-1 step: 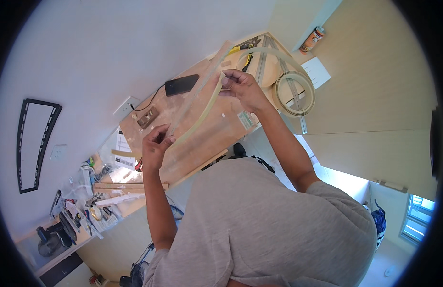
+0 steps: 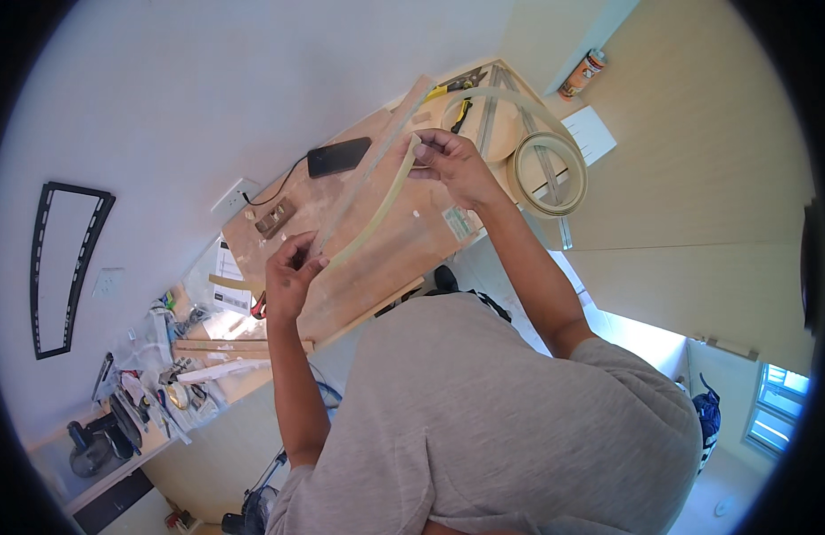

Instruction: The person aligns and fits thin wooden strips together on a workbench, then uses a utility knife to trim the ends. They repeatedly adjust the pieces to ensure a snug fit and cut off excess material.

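My left hand (image 2: 292, 272) pinches a cream, flexible edging strip (image 2: 374, 217) between thumb and fingers. A short tail of the strip sticks out left of the wrist. Up and to the right, my right hand (image 2: 454, 169) grips the strip's other end, and the length between sags slightly. Beside it, a straight pale strip (image 2: 363, 183) runs from my left hand towards the bench's far edge. A coiled roll of edging (image 2: 517, 183) lies right of my right hand, a loose band arching from it. Whether that band joins the pale strip I cannot tell.
The wooden workbench (image 2: 359, 285) carries a black phone (image 2: 339, 158) on a cable, a small wooden plane (image 2: 276, 218), a yellow-black cutter (image 2: 462, 116) and metal strips (image 2: 489, 116). An orange tube (image 2: 582, 74) stands far right. Tools and bags (image 2: 154, 383) clutter the left.
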Demonstrator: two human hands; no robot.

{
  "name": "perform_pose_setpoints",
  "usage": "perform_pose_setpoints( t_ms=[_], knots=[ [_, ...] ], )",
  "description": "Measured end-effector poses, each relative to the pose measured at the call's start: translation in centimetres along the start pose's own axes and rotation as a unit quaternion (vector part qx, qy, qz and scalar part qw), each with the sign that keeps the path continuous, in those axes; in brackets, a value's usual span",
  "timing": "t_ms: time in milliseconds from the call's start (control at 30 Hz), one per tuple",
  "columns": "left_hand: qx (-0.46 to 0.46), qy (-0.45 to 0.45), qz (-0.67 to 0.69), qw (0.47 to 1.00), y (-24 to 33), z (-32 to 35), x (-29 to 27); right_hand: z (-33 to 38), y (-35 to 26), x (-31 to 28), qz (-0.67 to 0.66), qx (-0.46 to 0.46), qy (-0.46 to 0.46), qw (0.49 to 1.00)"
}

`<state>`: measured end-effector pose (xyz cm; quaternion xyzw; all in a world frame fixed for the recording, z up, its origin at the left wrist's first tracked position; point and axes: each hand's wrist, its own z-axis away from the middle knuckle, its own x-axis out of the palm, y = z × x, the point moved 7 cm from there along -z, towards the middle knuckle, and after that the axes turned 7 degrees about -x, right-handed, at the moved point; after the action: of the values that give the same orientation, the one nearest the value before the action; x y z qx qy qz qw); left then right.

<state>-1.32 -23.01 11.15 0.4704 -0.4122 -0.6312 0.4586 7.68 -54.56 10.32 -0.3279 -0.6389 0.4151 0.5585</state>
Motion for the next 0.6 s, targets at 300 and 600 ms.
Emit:
perform_pose_setpoints(
  t_ms=[300, 600],
  knots=[
    [0.042, 0.108, -0.083, 0.99, 3.0, 4.5, -1.2, 0.2, 1.8, -0.8, 0.022, 0.009, 0.008, 1.0],
    [0.279, 0.16, 0.221, 0.921, 9.1, 8.7, -5.6, 0.6, 3.4, -1.1, 0.012, -0.002, -0.05, 0.999]
  ],
)
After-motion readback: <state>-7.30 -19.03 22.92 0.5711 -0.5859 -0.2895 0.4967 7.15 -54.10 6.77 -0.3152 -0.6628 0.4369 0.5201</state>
